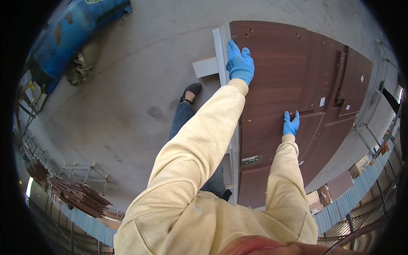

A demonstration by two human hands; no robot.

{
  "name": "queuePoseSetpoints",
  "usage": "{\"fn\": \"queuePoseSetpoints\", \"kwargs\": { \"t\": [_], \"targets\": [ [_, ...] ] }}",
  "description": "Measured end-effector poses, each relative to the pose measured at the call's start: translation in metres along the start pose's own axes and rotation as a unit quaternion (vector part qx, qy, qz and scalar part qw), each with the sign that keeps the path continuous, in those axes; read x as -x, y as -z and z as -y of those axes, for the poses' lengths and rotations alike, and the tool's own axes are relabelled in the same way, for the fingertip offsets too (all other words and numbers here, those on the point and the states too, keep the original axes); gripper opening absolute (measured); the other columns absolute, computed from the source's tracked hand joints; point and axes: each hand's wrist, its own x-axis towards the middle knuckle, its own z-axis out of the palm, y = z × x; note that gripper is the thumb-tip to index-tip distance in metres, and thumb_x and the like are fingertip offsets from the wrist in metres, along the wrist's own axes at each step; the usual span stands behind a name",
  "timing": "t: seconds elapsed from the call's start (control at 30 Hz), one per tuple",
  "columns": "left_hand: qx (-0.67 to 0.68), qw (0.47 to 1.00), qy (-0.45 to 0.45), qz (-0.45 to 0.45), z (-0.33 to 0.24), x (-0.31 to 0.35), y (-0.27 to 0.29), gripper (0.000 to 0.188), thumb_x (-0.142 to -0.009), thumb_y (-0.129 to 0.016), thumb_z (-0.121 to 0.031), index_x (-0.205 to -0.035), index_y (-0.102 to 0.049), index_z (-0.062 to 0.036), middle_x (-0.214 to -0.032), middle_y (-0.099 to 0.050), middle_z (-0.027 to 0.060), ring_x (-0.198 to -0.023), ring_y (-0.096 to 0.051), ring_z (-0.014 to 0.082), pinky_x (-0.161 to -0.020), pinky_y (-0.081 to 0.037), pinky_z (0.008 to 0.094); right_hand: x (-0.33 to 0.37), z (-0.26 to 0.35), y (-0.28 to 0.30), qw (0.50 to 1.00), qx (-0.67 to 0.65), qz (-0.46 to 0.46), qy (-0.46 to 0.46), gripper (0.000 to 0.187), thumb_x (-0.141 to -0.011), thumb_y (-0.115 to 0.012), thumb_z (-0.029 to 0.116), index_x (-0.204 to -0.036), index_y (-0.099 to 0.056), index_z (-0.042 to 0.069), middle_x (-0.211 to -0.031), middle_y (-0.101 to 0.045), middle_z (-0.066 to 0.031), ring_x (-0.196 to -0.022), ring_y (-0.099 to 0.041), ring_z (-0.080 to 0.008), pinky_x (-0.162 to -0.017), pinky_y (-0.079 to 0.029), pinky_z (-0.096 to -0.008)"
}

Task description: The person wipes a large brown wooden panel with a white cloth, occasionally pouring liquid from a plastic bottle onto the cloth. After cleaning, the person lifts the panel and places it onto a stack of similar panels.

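Dark reddish-brown wooden panels (272, 72) lie stacked in front of me and to the right, with small drilled holes near their corners. My left hand (240, 63), in a blue glove, rests on the left edge of the large panel near its far corner, fingers stretched out. In a matching glove, my right hand (291, 124) touches the brown surface farther right and nearer to me, with thumb and fingers apart. Neither hand grips anything that I can see. A green and white label (251, 160) sits near the panel's left edge.
Pale supports (206, 67) stick out under the panels' left side. My shoe (194, 89) stands on the grey floor beside them. A large blue wrapped bundle (70, 40) lies at the far left. Brown boards (78, 195) are stacked at the lower left; cardboard boxes (325, 194) stand at the lower right.
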Motion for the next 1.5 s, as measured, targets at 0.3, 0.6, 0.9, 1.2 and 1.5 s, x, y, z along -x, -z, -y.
{"fn": "queuePoseSetpoints", "kwargs": {
  "t": [0.3, 0.6, 0.9, 1.2, 1.5],
  "targets": [
    [0.023, 0.999, -0.026, -0.028, 0.012, -0.003, -0.007, 0.062, -0.107, -0.055, -0.029, -0.159, -0.036, -0.0003, -0.158, -0.047, 0.0246, -0.144, -0.048, 0.0408, -0.121, -0.039, 0.0404, 0.000, 0.000, 0.000, 1.000, -0.017, 0.009, 0.001, 0.084, -0.085, -0.085, 0.040, -0.151, -0.051, 0.000, -0.142, -0.058, -0.0260, -0.132, -0.056, -0.0390, -0.113, -0.043, -0.0453],
    [0.084, 0.996, -0.017, -0.002, 0.012, 0.006, 0.002, 0.063, -0.107, -0.053, -0.025, -0.160, -0.033, 0.0020, -0.164, -0.038, 0.0237, -0.151, -0.039, 0.0377, -0.125, -0.033, 0.0384, 0.001, -0.006, -0.001, 1.000, -0.009, 0.010, 0.014, 0.082, -0.086, -0.084, 0.039, -0.151, -0.051, 0.001, -0.143, -0.058, -0.0259, -0.132, -0.056, -0.0407, -0.113, -0.043, -0.0469],
    [0.061, 0.998, -0.022, -0.007, 0.008, 0.005, 0.004, 0.061, -0.106, -0.055, -0.026, -0.158, -0.038, 0.0016, -0.160, -0.045, 0.0235, -0.147, -0.045, 0.0384, -0.123, -0.036, 0.0379, 0.004, 0.002, -0.002, 1.000, -0.024, 0.003, 0.002, 0.081, -0.085, -0.084, 0.040, -0.150, -0.053, 0.001, -0.143, -0.058, -0.0259, -0.133, -0.056, -0.0401, -0.113, -0.044, -0.0470],
    [0.080, 0.996, -0.020, -0.034, 0.014, 0.002, -0.003, 0.058, -0.106, -0.057, -0.026, -0.156, -0.043, 0.0002, -0.154, -0.053, 0.0226, -0.142, -0.053, 0.0361, -0.119, -0.041, 0.0370, 0.002, 0.002, -0.001, 1.000, -0.002, -0.001, 0.015, 0.083, -0.085, -0.084, 0.042, -0.150, -0.053, 0.002, -0.140, -0.060, -0.0262, -0.131, -0.057, -0.0413, -0.112, -0.044, -0.0474],
    [0.084, 0.995, -0.027, -0.039, 0.019, -0.005, -0.003, 0.056, -0.105, -0.059, -0.027, -0.154, -0.048, -0.0017, -0.150, -0.057, 0.0221, -0.138, -0.057, 0.0357, -0.117, -0.043, 0.0367, 0.000, 0.003, 0.000, 1.000, 0.010, 0.000, 0.021, 0.083, -0.085, -0.084, 0.042, -0.150, -0.052, 0.002, -0.138, -0.060, -0.0264, -0.129, -0.058, -0.0410, -0.110, -0.045, -0.0474]
  ]
}}
